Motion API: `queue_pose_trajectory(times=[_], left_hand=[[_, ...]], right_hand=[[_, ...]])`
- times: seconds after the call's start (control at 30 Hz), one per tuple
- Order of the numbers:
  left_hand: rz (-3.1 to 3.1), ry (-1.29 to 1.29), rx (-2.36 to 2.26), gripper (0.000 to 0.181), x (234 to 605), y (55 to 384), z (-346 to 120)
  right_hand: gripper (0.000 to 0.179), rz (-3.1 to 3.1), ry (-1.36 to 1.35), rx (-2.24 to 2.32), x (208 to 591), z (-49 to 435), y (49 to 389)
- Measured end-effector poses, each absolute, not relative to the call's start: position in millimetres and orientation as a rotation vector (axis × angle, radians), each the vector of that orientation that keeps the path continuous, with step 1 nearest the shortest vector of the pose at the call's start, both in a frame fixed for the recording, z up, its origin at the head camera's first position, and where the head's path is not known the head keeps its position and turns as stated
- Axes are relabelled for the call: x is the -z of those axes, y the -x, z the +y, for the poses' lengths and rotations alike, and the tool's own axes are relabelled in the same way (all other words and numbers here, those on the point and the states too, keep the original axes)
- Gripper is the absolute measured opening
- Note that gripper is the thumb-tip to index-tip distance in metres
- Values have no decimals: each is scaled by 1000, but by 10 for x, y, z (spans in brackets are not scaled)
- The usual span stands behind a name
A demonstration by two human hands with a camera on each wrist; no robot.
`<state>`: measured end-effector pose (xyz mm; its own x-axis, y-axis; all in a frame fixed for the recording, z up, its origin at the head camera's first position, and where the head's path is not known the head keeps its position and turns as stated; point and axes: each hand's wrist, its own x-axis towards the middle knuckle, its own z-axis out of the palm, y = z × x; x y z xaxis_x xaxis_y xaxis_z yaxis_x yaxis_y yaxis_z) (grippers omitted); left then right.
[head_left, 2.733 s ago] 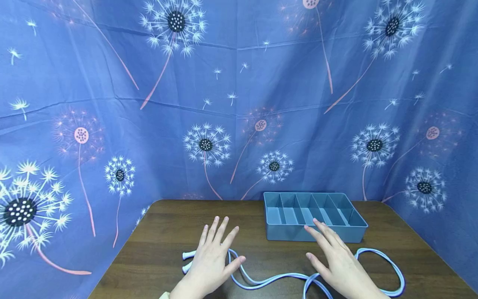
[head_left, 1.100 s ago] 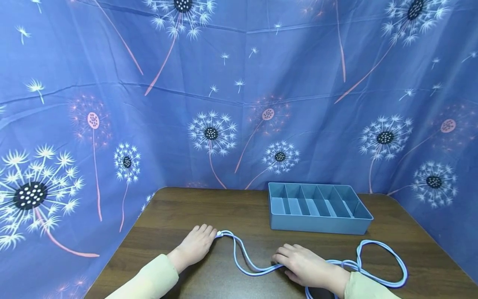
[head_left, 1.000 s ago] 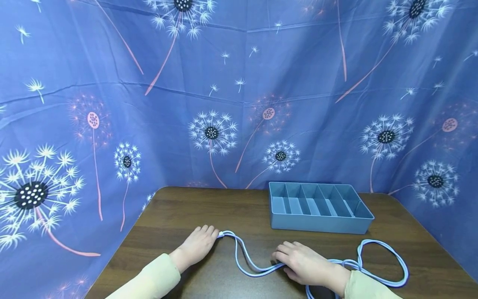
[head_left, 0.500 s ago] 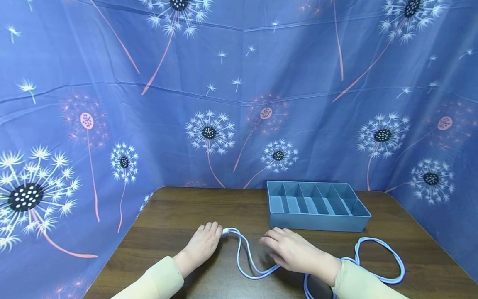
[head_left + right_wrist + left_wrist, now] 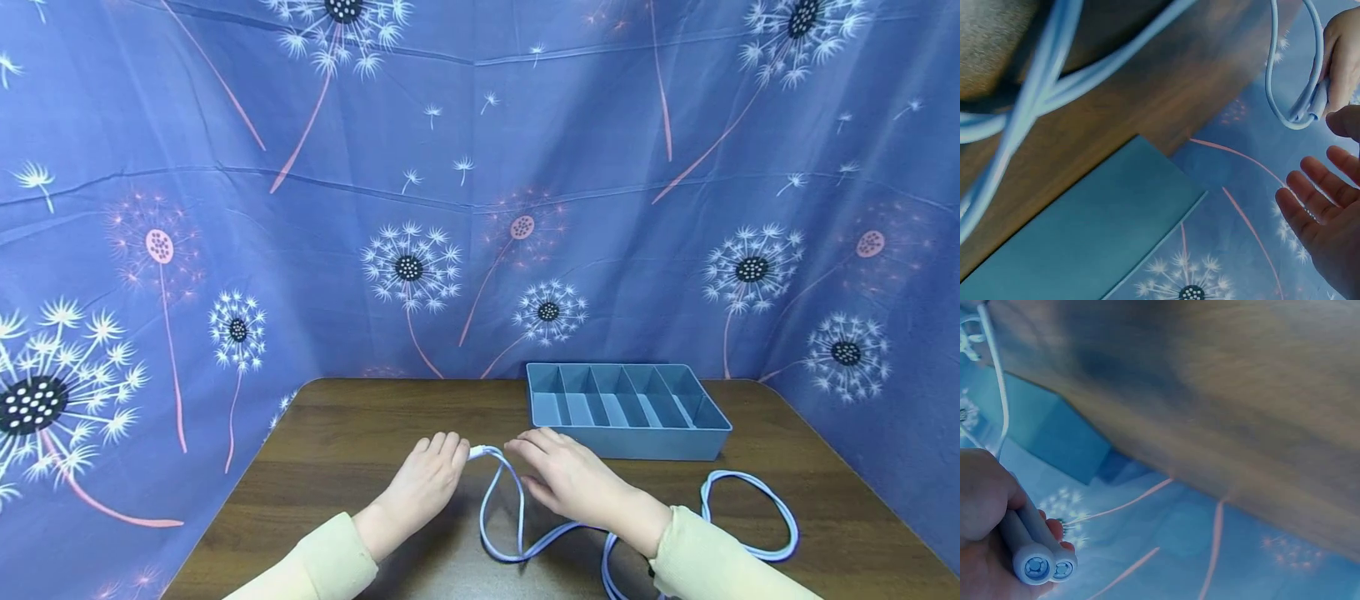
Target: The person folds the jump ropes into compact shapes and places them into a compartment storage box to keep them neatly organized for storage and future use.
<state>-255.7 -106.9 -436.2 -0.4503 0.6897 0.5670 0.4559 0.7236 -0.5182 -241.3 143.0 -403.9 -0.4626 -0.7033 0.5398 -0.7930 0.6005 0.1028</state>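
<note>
1. In the head view we find the skipping rope at lower centre and lower right, partly lying on the bench. The left grip is wrapped round both of its handles.
2. The right grip, just right of centre, has its fingers extended and holds nothing; in the right wrist view it stands apart from the rope.
3. We judge a snag the likeliest trouble: the strands cross themselves and pass below the right sleeve, so a pull from the left could tighten a loop or catch the forearm.
4. The handles lie side by side and look smooth, so we think a loosened hold could let one slide out.
5. The box sits close beyond the right grip; a wide sweep might knock it.
6. As for materials, we see round, pale blue, flexible cord, tubular handles with rounded ends, a plastic-looking box with straight dividers, dark wood-grain on the bench, and creased blue cloth printed with dandelions filling the upper frame.
</note>
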Motion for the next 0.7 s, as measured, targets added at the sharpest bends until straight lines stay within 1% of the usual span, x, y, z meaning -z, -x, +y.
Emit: queue_pose_trajectory(times=[0.2, 0.37, 0.7], left_hand=[[-2185, 910, -385, 40, 4162, 2465, -923], [-2170, 953, -415, 33, 3994, 2412, -806], [-2015, 1004, -345, 29, 3700, 2281, -571]], right_hand=[[46, -2335, -1137, -249, 3942, 1433, 2411], [43, -2350, -1125, -339, 3862, 1430, 2427], [22, -2385, -1125, -512, 3812, 1437, 2364]])
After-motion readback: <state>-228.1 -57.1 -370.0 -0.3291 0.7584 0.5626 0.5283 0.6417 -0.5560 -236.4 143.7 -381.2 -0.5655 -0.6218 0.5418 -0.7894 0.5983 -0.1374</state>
